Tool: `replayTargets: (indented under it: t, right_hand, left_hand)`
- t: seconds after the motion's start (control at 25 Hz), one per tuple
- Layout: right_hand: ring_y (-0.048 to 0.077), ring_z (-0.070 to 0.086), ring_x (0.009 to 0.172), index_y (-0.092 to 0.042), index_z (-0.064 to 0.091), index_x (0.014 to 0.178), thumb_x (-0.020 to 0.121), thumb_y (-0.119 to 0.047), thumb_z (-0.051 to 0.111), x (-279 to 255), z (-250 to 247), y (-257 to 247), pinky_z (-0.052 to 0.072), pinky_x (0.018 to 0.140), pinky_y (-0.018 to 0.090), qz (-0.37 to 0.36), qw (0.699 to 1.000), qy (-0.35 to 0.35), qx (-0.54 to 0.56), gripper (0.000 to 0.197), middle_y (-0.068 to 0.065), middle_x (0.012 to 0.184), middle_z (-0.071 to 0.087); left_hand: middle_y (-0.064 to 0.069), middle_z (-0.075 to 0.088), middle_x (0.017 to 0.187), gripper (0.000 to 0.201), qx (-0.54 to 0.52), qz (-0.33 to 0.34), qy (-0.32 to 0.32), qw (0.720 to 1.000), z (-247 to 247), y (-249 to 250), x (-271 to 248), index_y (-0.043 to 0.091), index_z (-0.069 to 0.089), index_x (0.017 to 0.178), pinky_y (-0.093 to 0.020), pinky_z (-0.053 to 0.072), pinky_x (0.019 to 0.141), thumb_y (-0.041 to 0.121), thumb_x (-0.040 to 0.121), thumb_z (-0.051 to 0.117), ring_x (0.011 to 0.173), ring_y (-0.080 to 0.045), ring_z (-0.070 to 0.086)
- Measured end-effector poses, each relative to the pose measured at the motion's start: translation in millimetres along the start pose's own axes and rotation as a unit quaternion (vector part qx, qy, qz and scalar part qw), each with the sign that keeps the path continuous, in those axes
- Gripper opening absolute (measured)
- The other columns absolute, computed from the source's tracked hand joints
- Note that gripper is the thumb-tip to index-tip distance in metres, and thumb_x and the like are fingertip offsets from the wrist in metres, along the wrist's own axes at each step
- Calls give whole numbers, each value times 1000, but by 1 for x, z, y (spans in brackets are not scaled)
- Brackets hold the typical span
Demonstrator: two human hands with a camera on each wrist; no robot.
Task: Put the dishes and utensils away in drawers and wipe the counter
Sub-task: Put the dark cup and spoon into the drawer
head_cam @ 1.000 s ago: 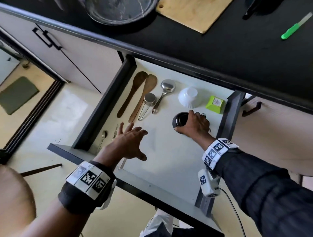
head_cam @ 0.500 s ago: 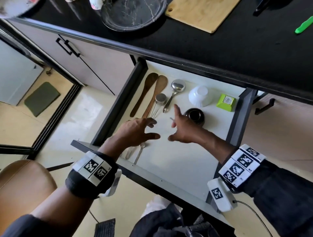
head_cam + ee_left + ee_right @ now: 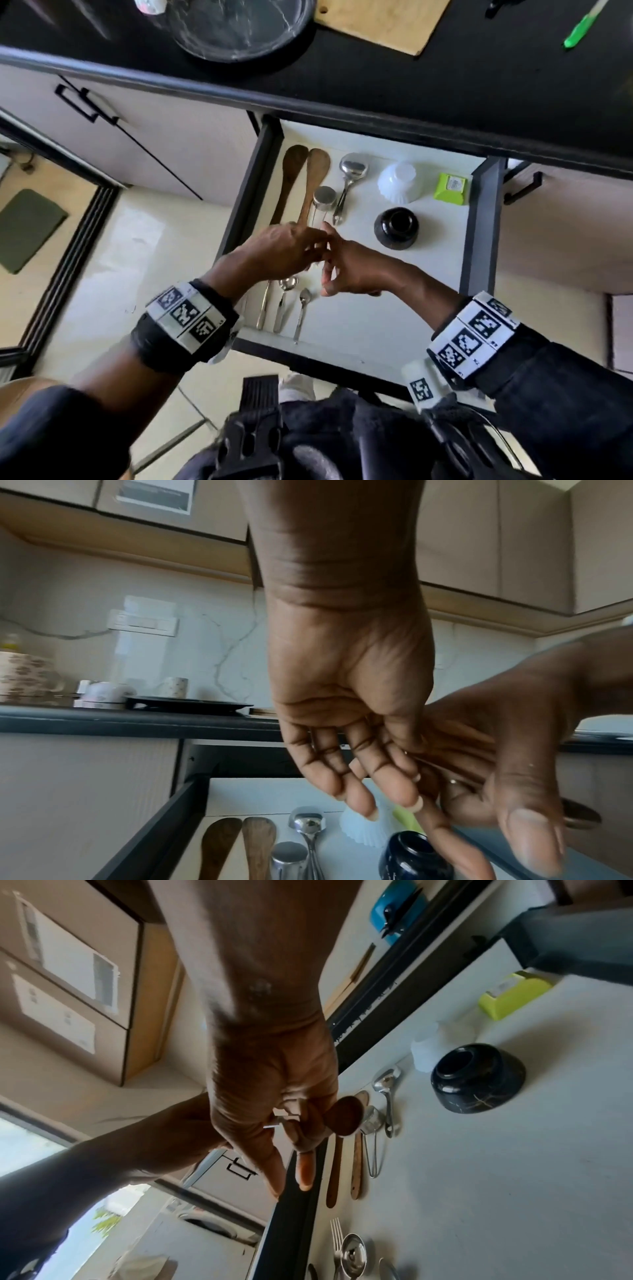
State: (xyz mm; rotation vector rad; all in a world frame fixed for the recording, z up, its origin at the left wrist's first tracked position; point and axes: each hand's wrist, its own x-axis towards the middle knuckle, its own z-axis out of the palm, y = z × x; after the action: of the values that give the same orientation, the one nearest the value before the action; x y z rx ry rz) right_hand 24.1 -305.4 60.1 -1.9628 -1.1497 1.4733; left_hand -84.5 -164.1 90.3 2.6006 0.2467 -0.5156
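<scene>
Hands meet over the open drawer (image 3: 483, 219).
The left hand (image 3: 284, 250) and right hand (image 3: 352, 270) touch at the fingertips, fingers loosely bent; whether either holds anything I cannot tell. Below lie wooden spatulas (image 3: 308, 185), spoons (image 3: 284, 301), a black bowl (image 3: 396, 228) and a white bowl (image 3: 399, 181). A plate (image 3: 239, 31) sits on the black surface (image 3: 445, 89).

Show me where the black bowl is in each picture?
Head: the black bowl sits upside down in the drawer, right of centre.
Left wrist: bottom edge, right of centre.
Right wrist: right side, above the middle.
Shared landmark: the white bowl beside it.
</scene>
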Motion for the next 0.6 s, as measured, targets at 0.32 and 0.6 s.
replayTargets:
  t: [0.32,0.6]
  right_hand:
    - [18,70,73,1,70,92,78,-2,78,25,18,11,58,70,28,24,939,129,318,16,14,83,74]
    - [20,69,71,2,70,88,78,2,76,58,24,35,61,71,31,105,908,192,358,12,14,81,71]
  left_hand:
    - [8,66,77,20,-151,78,-38,985,6,-90,-25,12,66,93,-33,58,63,28,97,55,68,-6,67]
    - [4,64,125,41,-50,-16,-286,957,40,-90,-25,23,63,124,-28,46,90,49,92,58,108,-12,60]
